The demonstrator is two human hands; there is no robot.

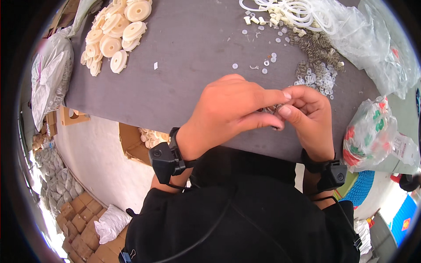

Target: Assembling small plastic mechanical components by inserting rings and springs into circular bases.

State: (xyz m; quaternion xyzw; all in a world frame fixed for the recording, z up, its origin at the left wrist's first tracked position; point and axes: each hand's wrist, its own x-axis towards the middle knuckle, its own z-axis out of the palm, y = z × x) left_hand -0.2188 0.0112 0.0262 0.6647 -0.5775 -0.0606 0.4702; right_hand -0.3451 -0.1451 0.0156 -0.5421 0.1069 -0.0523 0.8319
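Observation:
My left hand (pixel 237 103) and my right hand (pixel 312 116) meet above the near edge of the grey table (pixel 175 57). Their fingertips are pinched together and touching. Between the left thumb and fingers a bit of small, dark metallic stuff (pixel 272 108) shows; its kind is mostly hidden. What the right fingertips pinch is too small to name. Just beyond the right hand lies a heap of small translucent washers (pixel 322 79). A pile of thin metal springs (pixel 316 47) adjoins it. A few loose washers (pixel 264 70) are scattered beyond my left hand.
Cream plastic discs (pixel 118 26) are piled at the far left. White rings (pixel 307 13) and small cream fittings (pixel 275 17) lie at the far right, beside clear plastic bags (pixel 364 39). A patterned bag (pixel 368 133) sits at the right edge. Below stands an open carton (pixel 131 142).

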